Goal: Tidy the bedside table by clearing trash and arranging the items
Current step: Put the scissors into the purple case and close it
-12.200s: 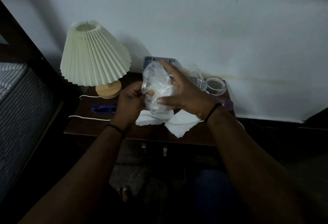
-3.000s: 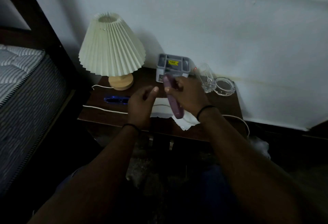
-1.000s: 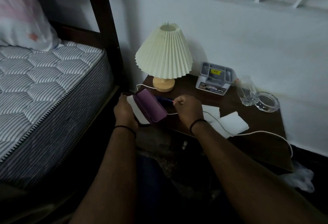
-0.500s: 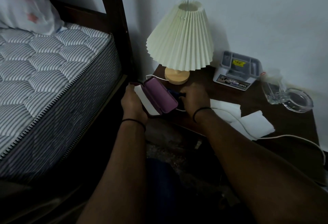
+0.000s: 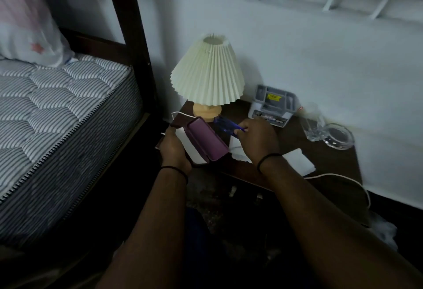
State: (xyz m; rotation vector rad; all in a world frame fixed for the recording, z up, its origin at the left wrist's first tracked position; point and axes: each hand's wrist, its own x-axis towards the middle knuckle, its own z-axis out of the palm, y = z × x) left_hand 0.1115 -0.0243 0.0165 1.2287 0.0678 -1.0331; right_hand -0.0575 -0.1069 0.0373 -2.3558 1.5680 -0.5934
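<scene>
The left hand [image 5: 175, 149] is wrapped around an open purple case [image 5: 207, 141] held over the bedside table's [image 5: 329, 162] front-left edge. The right hand [image 5: 257, 138] pinches a small blue tool [image 5: 225, 125] just beside the lamp [image 5: 207, 75] base, with white tissues [image 5: 297, 162] lying underneath.

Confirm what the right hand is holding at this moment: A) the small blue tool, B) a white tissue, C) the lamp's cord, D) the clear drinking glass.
A: the right hand is closed on the small blue tool, lifted beside the lamp base, while the drinking glass stands untouched further right and the left hand holds the open purple case.
</scene>
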